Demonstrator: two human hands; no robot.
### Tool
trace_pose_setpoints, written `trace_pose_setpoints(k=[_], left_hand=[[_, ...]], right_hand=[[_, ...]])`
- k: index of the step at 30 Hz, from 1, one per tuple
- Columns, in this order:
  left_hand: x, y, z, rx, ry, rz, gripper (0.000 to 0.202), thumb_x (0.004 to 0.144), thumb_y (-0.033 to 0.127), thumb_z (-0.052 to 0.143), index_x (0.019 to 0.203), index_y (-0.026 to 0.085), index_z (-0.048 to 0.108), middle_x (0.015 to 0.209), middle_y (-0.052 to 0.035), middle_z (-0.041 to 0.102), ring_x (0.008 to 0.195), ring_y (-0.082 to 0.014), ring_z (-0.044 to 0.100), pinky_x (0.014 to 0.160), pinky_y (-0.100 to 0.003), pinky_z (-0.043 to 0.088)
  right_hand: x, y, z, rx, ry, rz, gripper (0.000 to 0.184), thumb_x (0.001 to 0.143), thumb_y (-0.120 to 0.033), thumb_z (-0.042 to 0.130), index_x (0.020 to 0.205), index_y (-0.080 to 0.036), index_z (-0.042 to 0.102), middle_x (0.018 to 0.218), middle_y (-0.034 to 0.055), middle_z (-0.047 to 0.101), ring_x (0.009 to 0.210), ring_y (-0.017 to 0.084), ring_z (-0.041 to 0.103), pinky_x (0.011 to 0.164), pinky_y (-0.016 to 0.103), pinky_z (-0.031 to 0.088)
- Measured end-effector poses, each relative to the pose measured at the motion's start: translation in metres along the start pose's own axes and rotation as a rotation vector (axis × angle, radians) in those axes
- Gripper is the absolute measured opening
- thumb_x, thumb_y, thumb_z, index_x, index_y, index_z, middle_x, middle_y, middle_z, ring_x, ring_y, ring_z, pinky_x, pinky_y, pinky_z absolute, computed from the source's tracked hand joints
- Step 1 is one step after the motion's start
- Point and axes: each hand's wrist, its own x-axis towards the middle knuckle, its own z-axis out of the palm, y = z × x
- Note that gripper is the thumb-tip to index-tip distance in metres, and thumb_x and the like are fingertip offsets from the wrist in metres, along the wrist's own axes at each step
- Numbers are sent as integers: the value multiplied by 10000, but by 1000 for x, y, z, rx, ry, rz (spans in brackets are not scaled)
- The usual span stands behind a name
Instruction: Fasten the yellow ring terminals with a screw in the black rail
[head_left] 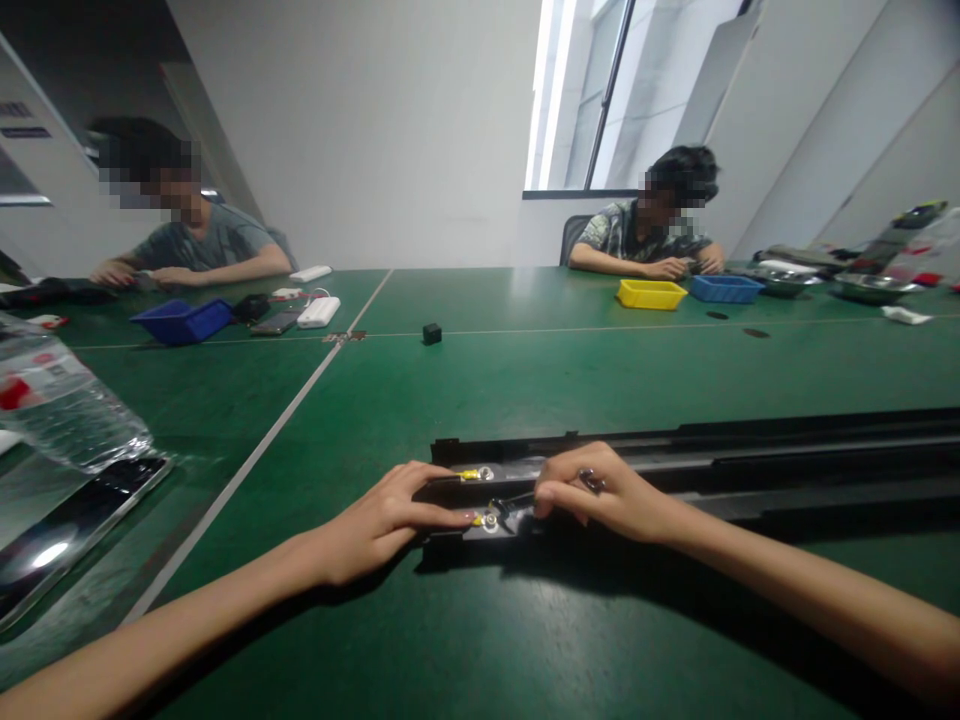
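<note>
Two long black metal channels (720, 475) lie side by side across the table in front of me. Near their left ends, a yellow-sleeved ring terminal (469, 474) sits by a bolt on the far channel, and a second yellow terminal (478, 520) lies at a nut (491, 520) on the near one. My left hand (390, 515) rests there with fingers spread, thumb touching the near terminal and index finger by the far one. My right hand (596, 490) is closed around a small dark wrench (517, 499); its head is close to the near nut, and whether it is seated cannot be made out.
A plastic bottle (71, 400) and a phone (75, 535) lie at left. Blue (184, 322) and yellow bins (651, 294), a small black cube (432, 333) and metal bowls (874, 288) stand farther back. Two people (214, 245) (626, 235) sit across the table.
</note>
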Motion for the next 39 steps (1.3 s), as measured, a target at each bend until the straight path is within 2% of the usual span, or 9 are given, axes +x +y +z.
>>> trace_pose_setpoints(k=[20, 39], left_hand=[[1, -2, 1, 7, 13, 14, 434, 1011, 148, 376, 1311, 376, 591, 1410, -61, 437, 1244, -291, 425, 1050, -491, 335], [1, 0, 0, 16, -3, -14, 429, 1017, 162, 367, 1314, 379, 587, 1410, -64, 436, 1246, -294, 422, 1049, -496, 339]], right_hand=[[1, 0, -1, -13, -1, -33, 351, 937, -336, 551, 739, -90, 705, 634, 45, 651, 450, 56, 498, 439, 142, 409], [0, 0, 0, 1, -15, 22, 367, 926, -357, 564, 734, -79, 707, 614, 50, 638, 442, 59, 505, 411, 132, 407]])
